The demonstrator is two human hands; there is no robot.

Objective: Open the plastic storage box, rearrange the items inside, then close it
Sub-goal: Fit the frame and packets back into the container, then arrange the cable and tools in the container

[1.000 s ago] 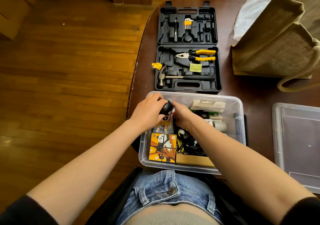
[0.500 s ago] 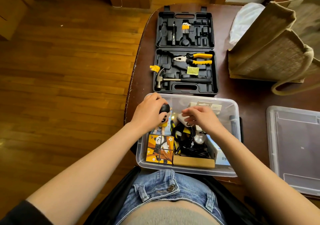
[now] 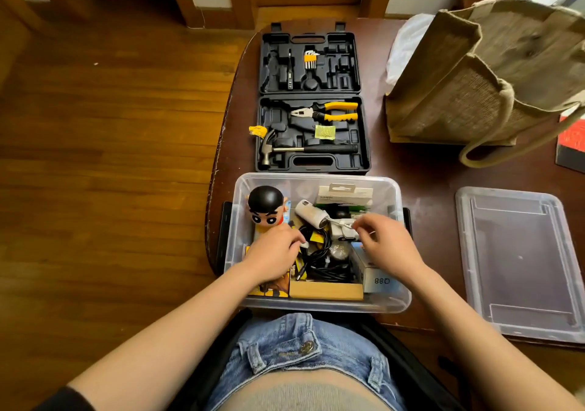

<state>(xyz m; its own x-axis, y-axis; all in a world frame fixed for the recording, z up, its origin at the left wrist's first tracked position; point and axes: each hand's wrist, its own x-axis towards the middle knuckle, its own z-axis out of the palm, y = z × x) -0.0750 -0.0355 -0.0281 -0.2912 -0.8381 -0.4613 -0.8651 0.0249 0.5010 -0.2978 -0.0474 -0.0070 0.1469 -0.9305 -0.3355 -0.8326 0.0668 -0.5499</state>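
Glossy wooden floorboards [image 3: 95, 157] fill the left side, up to the rounded edge of a dark brown worktop [image 3: 427, 170]. On its near left part sits the clear plastic storage box [image 3: 400, 296], rectangular with rounded corners, open on top and crowded inside. In its far-left corner a glossy toy figure [image 3: 266, 209] with a round black head stands upright. The left hand [image 3: 274, 257] reaches into the box just below the figure, its fingers curled down among the contents; this grip looks closed over something small and pale, but what it is I cannot tell. Right of it a tangle of black cables [image 3: 323, 260] lies in a shallow cardboard tray [image 3: 326, 290]. A white cylindrical gadget [image 3: 308, 217] lies tilted above the cables, and a flat white retail pack [image 3: 345, 193] stands against the far wall. The right hand [image 3: 387, 247] hovers over the box's right half, its grip pinched on a small white device [image 3: 343, 228]. A grey carton marked Q88 [image 3: 380, 279] sits under that wrist.

Beyond the box a black moulded tool case [image 3: 313, 103] lies open, holding yellow-handled pliers [image 3: 329, 112] and a steel hammer [image 3: 304, 149]. Further right stands a coarse woven jute bag [image 3: 468, 71], and nearest the right edge the box's translucent lid [image 3: 519, 261] lies flat on the worktop, well apart from the box.
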